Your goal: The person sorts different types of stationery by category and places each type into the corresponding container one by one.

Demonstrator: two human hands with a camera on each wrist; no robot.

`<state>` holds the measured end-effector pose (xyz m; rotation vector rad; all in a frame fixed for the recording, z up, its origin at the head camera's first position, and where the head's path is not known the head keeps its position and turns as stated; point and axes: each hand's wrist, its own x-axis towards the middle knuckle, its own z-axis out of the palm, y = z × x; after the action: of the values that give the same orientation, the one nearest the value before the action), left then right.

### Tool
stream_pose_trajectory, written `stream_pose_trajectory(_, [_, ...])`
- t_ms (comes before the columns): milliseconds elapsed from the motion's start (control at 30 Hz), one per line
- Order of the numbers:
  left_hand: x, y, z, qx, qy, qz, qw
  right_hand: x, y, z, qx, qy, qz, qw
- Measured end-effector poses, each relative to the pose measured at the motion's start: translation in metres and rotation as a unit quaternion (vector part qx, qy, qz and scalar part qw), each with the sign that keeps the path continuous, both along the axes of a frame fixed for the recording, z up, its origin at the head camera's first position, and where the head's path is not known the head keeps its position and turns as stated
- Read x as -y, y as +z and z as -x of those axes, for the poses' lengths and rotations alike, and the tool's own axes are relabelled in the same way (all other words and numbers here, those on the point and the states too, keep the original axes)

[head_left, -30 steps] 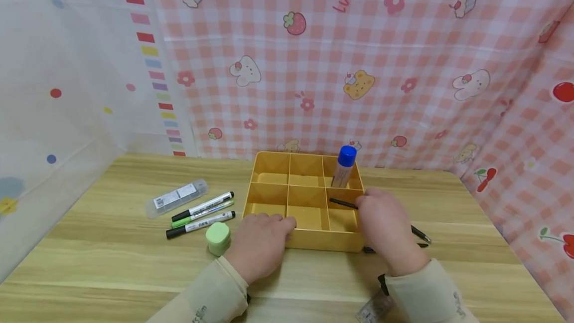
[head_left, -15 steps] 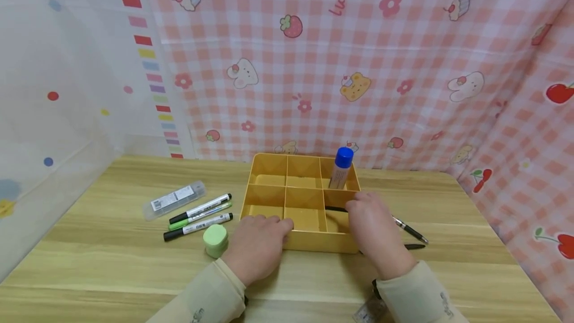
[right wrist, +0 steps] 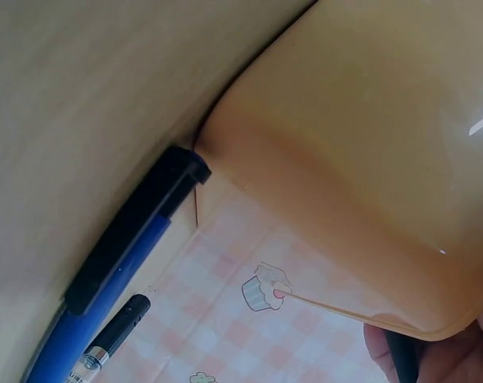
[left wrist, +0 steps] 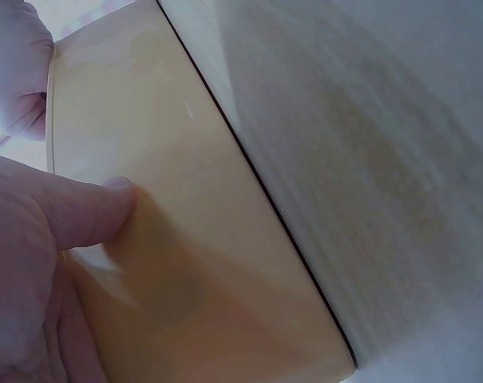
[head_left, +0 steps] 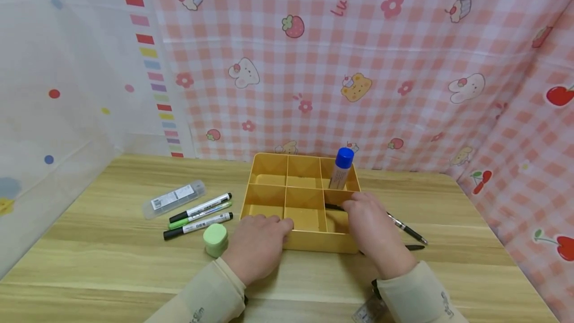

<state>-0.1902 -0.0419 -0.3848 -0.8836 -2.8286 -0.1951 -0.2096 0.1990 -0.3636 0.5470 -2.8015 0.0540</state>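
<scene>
My left hand (head_left: 259, 243) grips the front wall of a yellow six-compartment organizer box (head_left: 323, 241). In the left wrist view its thumb (left wrist: 93, 211) presses the outer face of that wall and the fingers go over the rim. At the front right compartment, my right hand (head_left: 374, 231) pinches a black pen (head_left: 334, 207), whose end reaches into the compartment. The right wrist view shows the fingers around the dark pen (right wrist: 402, 355) just beyond the box rim. A blue-capped glue stick (head_left: 342, 168) leans upright in the back right compartment.
Left of the box lie several markers (head_left: 197, 226), a clear flat case (head_left: 174, 199) and a pale green rounded block (head_left: 215, 239). On the right are a black-and-silver pen (head_left: 407, 228) and a blue pen with black clip (right wrist: 121, 271). A clear plastic piece (head_left: 369, 310) lies near the right cuff.
My right hand has shifted slightly left over the front right compartment, and the black pen sits lower in it. The left hand keeps its hold on the box.
</scene>
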Motion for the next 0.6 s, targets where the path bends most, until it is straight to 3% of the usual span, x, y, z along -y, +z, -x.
stream_pose_trajectory(600, [0.0003,0.0014,-0.0007,-0.005,0.001,0.001,1.0,0.0011,0.0002,0.0012,0.054,-0.007,0.035,0.998])
